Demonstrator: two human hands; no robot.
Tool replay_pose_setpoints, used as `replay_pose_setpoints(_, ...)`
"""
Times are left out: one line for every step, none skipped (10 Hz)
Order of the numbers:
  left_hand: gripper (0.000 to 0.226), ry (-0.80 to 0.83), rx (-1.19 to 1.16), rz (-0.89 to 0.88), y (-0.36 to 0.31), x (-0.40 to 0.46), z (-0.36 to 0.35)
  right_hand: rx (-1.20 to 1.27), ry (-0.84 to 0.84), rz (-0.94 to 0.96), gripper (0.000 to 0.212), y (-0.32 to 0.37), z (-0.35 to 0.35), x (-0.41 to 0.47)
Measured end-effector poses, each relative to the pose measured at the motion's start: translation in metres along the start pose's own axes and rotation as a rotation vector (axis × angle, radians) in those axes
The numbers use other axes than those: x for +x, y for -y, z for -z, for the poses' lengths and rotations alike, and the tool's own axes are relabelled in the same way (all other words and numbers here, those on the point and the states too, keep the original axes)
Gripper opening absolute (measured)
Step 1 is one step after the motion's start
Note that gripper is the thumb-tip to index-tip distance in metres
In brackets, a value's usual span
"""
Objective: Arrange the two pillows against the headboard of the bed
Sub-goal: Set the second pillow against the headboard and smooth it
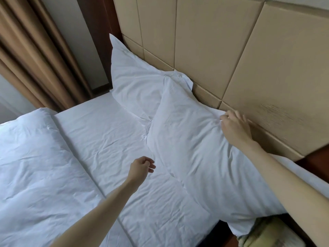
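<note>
Two white pillows lean against the tan padded headboard (222, 50). The far pillow (135, 75) stands at the bed's far corner. The near pillow (192, 143) overlaps its lower edge and runs along the headboard toward me. My right hand (235, 127) pinches the top edge of the near pillow where it meets the headboard. My left hand (141, 167) hovers over the sheet just left of the near pillow, fingers loosely curled, holding nothing.
A white fitted sheet (114, 136) covers the mattress. A folded-back white duvet (35, 166) lies at the left. Brown curtains (35, 50) hang beyond the far bed edge. A patterned cushion or seat (267, 234) sits at the lower right beside the bed.
</note>
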State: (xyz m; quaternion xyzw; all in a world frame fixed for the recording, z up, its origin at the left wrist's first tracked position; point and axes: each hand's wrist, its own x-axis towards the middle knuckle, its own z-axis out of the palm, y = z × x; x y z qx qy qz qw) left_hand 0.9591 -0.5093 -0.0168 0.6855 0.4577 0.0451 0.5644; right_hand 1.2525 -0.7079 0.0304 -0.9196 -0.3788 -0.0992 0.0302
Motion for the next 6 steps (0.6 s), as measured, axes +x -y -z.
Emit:
replay_pose_setpoints(0.031,0.025,0.007,0.008,0.001,-0.001,-0.009,0.243,0.502,-0.277,0.051,-0.009,-0.007,-0.014)
replay_pose_setpoints(0.03,0.045,0.023,-0.002,-0.001,-0.002,-0.015,0.332,0.494,-0.377,0.06,-0.014,-0.008,-0.014)
replay_pose_setpoints(0.03,0.052,0.045,-0.017,-0.003,-0.002,-0.016,0.255,0.303,-0.29,0.038,-0.006,-0.002,-0.009)
replay_pose_setpoints(0.029,0.02,0.032,-0.031,-0.005,-0.004,-0.006,0.291,0.205,-0.187,0.029,0.018,0.014,-0.004)
replay_pose_setpoints(0.03,-0.018,0.007,-0.046,-0.002,-0.008,0.015,0.449,0.13,-0.115,0.024,0.053,0.024,-0.004)
replay_pose_setpoints(0.031,-0.091,-0.012,-0.05,0.004,-0.016,0.049,0.654,0.157,-0.099,0.019,0.103,0.035,-0.005)
